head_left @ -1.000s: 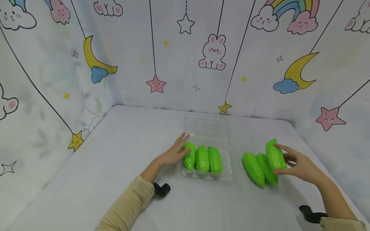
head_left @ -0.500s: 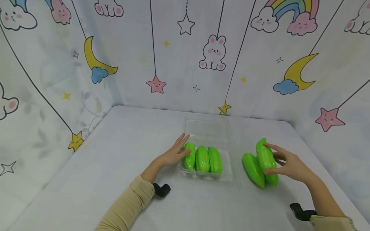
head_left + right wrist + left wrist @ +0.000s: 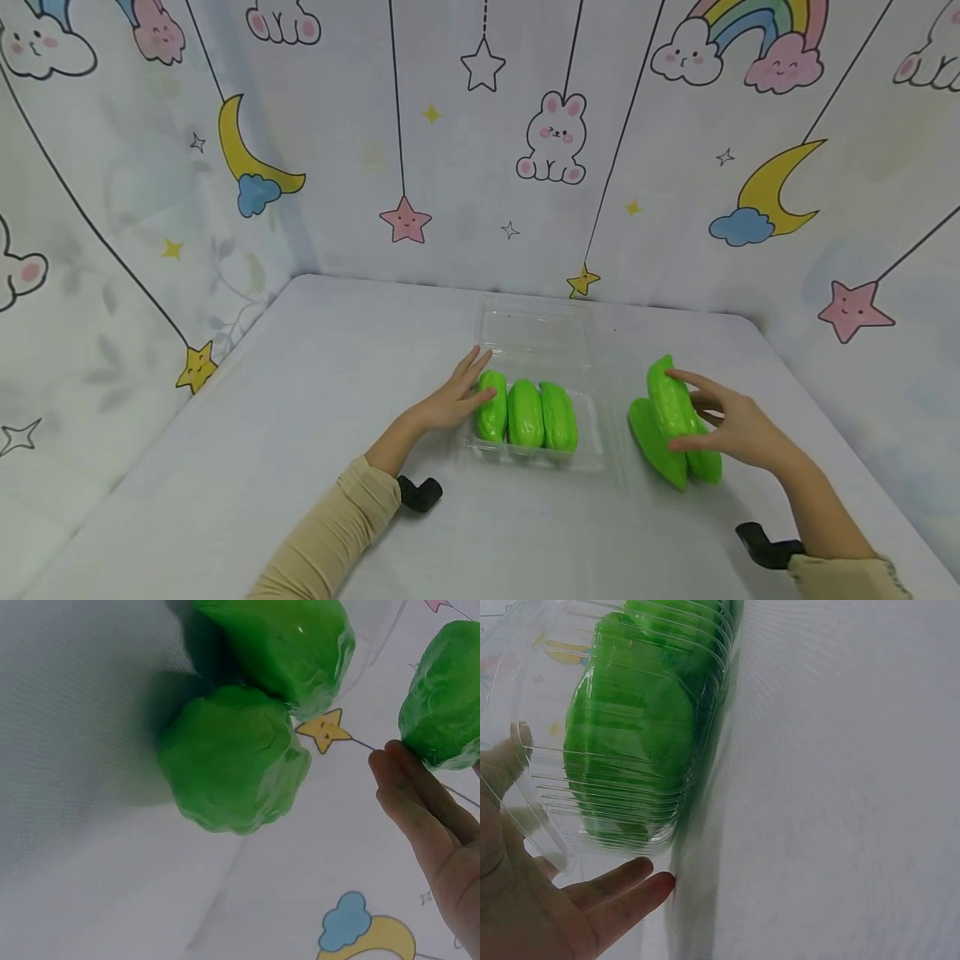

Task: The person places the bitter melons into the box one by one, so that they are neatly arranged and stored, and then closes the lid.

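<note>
The right hand [image 3: 738, 425] pinches a green piece [image 3: 669, 404] between thumb and fingers, raised above two other pieces [image 3: 647, 437]. A strip of table [image 3: 525, 533] separates these from the clear box [image 3: 588, 425], whose right end has room beside three pieces [image 3: 525, 414]. The right forearm slants in from the near right, close to the table's right edge. The left hand [image 3: 450, 400], fingers spread, is at the box's left side.

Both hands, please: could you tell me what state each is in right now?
Left hand: open, at the side of the clear box.
Right hand: holding one green fruit.
</note>
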Demonstrator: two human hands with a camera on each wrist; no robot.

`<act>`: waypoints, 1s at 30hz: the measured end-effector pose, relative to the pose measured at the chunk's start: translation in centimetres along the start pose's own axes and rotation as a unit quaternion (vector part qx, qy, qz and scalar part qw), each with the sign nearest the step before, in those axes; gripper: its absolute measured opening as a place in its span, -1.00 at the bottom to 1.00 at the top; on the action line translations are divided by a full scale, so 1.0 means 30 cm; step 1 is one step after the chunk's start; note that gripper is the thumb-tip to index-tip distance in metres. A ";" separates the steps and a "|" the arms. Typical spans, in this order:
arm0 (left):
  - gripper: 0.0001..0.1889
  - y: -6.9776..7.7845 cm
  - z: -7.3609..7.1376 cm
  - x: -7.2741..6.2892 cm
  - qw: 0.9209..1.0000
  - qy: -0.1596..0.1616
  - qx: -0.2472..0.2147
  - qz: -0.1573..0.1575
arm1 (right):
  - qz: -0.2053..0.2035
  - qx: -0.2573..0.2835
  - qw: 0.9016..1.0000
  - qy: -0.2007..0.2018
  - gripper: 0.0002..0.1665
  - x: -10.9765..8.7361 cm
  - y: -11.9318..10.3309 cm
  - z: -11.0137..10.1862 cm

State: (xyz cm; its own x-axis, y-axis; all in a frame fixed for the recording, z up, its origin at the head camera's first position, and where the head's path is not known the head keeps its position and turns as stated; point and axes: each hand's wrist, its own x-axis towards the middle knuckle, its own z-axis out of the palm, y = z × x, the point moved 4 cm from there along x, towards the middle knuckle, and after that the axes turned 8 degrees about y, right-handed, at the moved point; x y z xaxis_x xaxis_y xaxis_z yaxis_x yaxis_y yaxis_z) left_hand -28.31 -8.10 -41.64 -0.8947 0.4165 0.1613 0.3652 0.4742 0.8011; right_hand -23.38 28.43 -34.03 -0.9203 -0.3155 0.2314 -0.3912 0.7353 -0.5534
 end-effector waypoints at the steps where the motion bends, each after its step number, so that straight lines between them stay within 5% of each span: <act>1: -0.29 0.000 0.000 0.000 1.000 0.000 0.001 0.001 | -0.001 0.002 1.000 -0.001 0.13 0.002 -0.003 0.003; 30: -0.29 0.023 -0.006 -0.010 1.000 0.002 -0.012 0.006 | -0.002 -0.006 1.000 -0.013 0.10 0.054 -0.090 0.065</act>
State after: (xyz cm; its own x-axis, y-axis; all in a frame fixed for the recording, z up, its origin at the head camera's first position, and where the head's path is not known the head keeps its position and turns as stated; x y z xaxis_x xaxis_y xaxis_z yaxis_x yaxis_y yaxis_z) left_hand -27.83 -8.04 -41.03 -0.8916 0.4187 0.1724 0.3691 0.4516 0.8123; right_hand -23.83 24.78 -33.72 -0.9186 -0.3337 0.2117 -0.3944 0.7411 -0.5433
